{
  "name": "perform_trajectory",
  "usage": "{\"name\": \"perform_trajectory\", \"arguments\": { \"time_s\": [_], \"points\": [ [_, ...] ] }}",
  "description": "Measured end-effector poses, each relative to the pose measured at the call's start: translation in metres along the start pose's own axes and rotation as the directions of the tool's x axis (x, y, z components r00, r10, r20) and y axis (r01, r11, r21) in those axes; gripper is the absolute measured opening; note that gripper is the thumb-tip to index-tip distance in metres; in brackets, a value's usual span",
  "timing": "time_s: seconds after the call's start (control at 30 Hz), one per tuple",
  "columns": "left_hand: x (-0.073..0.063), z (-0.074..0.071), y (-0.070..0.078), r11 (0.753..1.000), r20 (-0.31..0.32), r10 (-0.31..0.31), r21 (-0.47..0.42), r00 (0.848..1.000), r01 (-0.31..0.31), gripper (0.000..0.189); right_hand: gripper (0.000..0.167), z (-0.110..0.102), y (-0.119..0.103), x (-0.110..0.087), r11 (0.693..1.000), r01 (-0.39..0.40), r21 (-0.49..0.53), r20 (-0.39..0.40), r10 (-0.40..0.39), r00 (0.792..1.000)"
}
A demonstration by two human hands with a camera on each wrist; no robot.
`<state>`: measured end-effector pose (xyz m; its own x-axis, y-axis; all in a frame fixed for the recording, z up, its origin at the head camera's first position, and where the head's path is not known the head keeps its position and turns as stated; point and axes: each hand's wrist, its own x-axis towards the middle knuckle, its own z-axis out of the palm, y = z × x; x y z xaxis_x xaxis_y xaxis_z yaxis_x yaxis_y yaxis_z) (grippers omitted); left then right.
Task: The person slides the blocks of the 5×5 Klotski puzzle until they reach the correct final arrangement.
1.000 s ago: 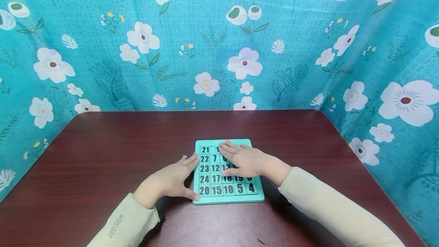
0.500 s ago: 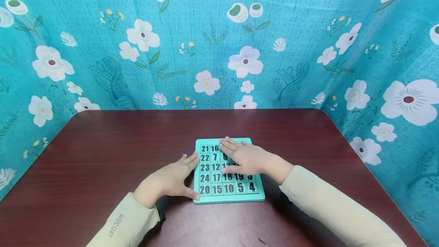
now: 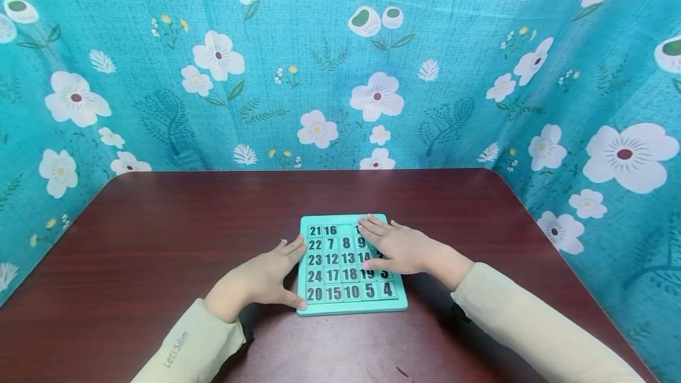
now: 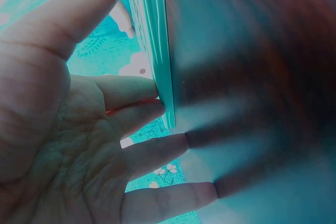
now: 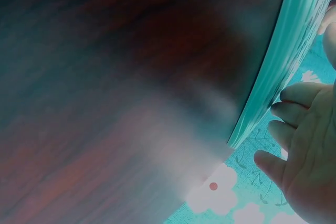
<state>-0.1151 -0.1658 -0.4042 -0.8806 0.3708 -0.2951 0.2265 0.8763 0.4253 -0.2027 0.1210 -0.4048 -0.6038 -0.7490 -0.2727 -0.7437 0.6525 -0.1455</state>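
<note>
A turquoise number sliding puzzle (image 3: 348,311) lies flat on the table, its tiles bearing black numbers. An empty slot (image 3: 346,230) shows in its top row, just right of the 16 tile (image 3: 330,230). My left hand (image 3: 260,279) rests against the puzzle's left side, fingers spread and straight, thumb at the near left corner. In the left wrist view, two fingertips meet the frame's edge (image 4: 157,45). My right hand (image 3: 404,250) lies over the right-hand tiles with extended fingers, fingertips at the top row. It hides several tiles in the right columns.
The dark red-brown table (image 3: 186,223) spreads around the puzzle. A turquoise curtain (image 3: 298,75) with white flowers hangs behind the table and along both sides. Pale sleeves (image 3: 521,312) cover both forearms.
My right hand has slid to the right across the top row, uncovering the empty slot and the 8 and 9 tiles. The left hand stays at the puzzle's left side.
</note>
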Motion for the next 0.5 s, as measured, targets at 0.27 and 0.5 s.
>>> {"name": "perform_trajectory", "arguments": {
  "time_s": [0.27, 0.5],
  "points": [
    [0.001, 0.001, 0.0, 1.0, 0.008, -0.003, -0.004, 1.0, 0.003, 0.111, 0.085, -0.001, -0.01, 0.013, 1.0, 0.016, -0.017, 0.011, -0.016, 1.0],
    [0.001, -0.001, -0.002, 1.0, 0.003, -0.001, -0.001, 1.0, 0.001, 0.111, 0.087, -0.002, -0.019, 0.026, 0.999, 0.016, -0.041, 0.018, -0.015, 1.0]
  ]
}}
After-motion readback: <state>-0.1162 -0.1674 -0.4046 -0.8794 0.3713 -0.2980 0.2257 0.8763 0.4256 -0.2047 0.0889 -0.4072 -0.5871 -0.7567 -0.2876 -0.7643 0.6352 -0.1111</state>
